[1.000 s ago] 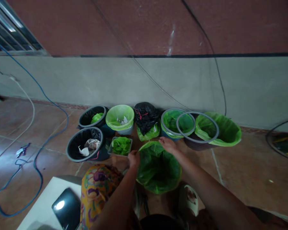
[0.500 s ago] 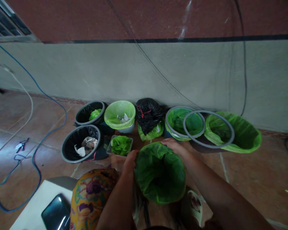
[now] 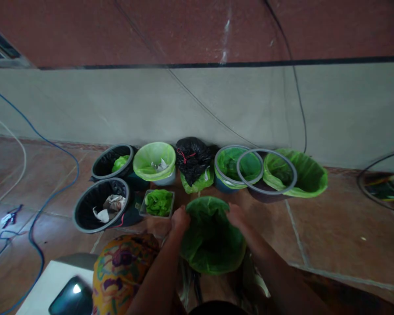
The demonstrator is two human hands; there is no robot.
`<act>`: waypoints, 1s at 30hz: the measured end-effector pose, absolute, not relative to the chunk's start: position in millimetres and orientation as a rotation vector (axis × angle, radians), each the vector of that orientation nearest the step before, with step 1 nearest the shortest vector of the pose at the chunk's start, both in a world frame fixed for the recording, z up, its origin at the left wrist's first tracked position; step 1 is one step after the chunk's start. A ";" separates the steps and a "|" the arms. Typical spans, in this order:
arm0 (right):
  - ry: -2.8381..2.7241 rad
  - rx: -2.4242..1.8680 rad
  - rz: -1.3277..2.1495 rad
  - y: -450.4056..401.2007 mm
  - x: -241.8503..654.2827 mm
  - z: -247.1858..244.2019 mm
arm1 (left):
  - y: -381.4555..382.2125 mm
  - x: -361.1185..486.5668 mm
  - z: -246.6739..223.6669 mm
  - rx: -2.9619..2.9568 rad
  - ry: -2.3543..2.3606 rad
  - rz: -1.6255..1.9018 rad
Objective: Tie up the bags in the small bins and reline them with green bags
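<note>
In front of me stands a bin lined with a green bin liner (image 3: 213,236), its mouth facing up toward me. My left hand (image 3: 181,218) is closed on the liner at the left of the rim. On the opposite side, my right hand (image 3: 237,215) grips the liner at the upper right edge. The inside is dark, and the outer wall of the bin is mostly hidden. Just beyond my left hand sits a clear plastic tub (image 3: 141,211) holding a crumpled green bag (image 3: 158,202).
Along the wall are black-lined bins (image 3: 85,215), a pale green-lined bin (image 3: 147,162), a tied black bag (image 3: 197,157) and green-lined bins (image 3: 311,173). A loose grey ring (image 3: 290,188) rests across two of them. A blue cable (image 3: 41,205) crosses the floor; a phone (image 3: 72,297) lies lower left.
My right hand has shifted from the far rim to the right side and its fingers have closed on the liner. The view has turned slightly right.
</note>
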State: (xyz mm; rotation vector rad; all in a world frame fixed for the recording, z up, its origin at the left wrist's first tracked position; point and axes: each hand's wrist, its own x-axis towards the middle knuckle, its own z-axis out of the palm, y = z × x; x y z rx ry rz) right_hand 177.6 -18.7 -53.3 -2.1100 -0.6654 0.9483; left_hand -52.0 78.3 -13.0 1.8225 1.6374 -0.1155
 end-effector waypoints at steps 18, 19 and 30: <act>-1.326 -2.386 0.887 -15.5 110.8 -37.1 | 29.5 -8.8 -26.5 2.062 1.441 -0.276; -1.334 -2.418 0.915 -13.2 113.9 -45.4 | 35.3 -9.1 -34.8 2.029 1.454 -0.301; -1.248 -2.591 1.039 -17.5 105.7 -101.9 | 37.3 -14.1 -73.7 1.931 1.436 -0.728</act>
